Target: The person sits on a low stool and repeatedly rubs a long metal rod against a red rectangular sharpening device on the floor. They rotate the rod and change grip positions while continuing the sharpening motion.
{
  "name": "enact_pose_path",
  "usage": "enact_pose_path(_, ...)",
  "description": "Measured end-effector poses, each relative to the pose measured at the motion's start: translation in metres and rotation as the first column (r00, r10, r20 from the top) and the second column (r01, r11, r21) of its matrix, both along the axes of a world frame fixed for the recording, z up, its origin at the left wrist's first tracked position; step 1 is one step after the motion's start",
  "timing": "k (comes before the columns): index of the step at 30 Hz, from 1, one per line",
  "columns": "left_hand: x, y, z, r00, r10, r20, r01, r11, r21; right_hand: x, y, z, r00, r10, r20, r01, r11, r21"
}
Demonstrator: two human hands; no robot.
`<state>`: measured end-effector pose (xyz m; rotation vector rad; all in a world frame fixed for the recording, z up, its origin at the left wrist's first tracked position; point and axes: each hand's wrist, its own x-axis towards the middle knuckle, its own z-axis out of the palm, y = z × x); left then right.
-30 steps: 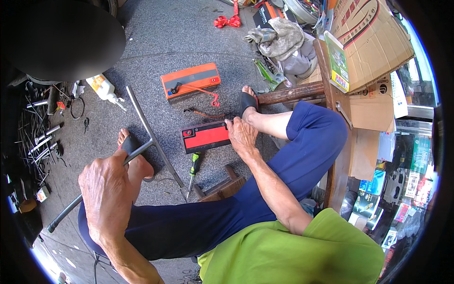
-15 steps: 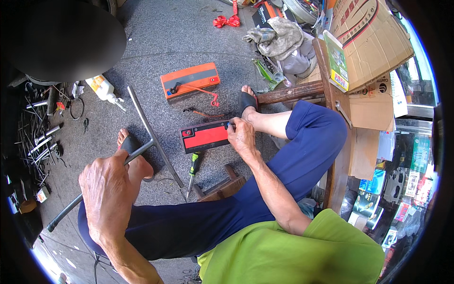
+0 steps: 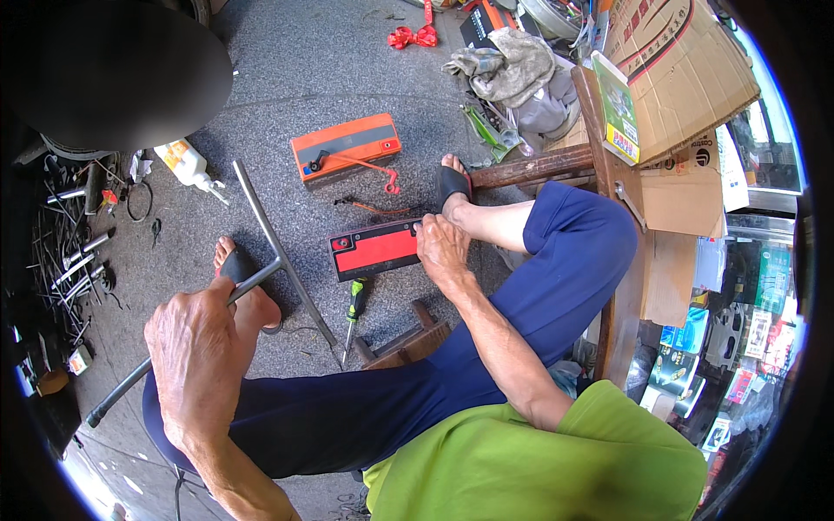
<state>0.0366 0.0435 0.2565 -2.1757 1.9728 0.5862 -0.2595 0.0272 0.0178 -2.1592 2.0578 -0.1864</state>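
Note:
My left hand (image 3: 196,352) is wrapped around a metal T-handle wrench (image 3: 258,276), which lies slantwise above my left leg. On the floor between my feet stands a black battery with a red top (image 3: 375,250). At its right end my right hand (image 3: 443,250) bends over the corner, the fingertips pinched together at the terminal; whatever is between them is hidden. Farther off is an orange and grey battery (image 3: 346,149) with an orange lead (image 3: 365,162) lying across its top. A green-handled screwdriver (image 3: 354,304) touches the floor just in front of the red-topped battery.
A small wooden stool (image 3: 407,346) stands near my right knee. White bottle (image 3: 191,170) and scattered metal tools (image 3: 82,260) lie to the left. Right of me are a wooden frame (image 3: 608,191), cardboard boxes (image 3: 678,78) and grey rags (image 3: 517,69). A short loose wire (image 3: 375,207) lies between the batteries.
My right fingertips have shifted slightly at the battery's corner, and the blue spot beside them is now out of sight. My left hand keeps its grip on the wrench.

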Motion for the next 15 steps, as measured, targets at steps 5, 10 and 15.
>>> enact_pose_path(5, 0.0, 0.0, -0.003, 1.0, -0.01, 0.005, 0.01, 1.0, -0.001, -0.003, -0.003, -0.008, 0.999, -0.026, -0.035, 0.027, 0.999, 0.024)
enact_pose_path(10, 0.0, 0.0, 0.001, 1.0, -0.002, -0.007, 0.002, 1.0, 0.011, 0.0, -0.004, -0.007, 0.998, -0.04, -0.044, 0.043, 0.998, 0.053)
enact_pose_path(15, 0.0, -0.001, 0.004, 0.999, 0.011, -0.052, -0.009, 0.999, 0.042, 0.005, -0.014, 0.008, 0.986, -0.153, -0.063, 0.165, 0.941, 0.295)
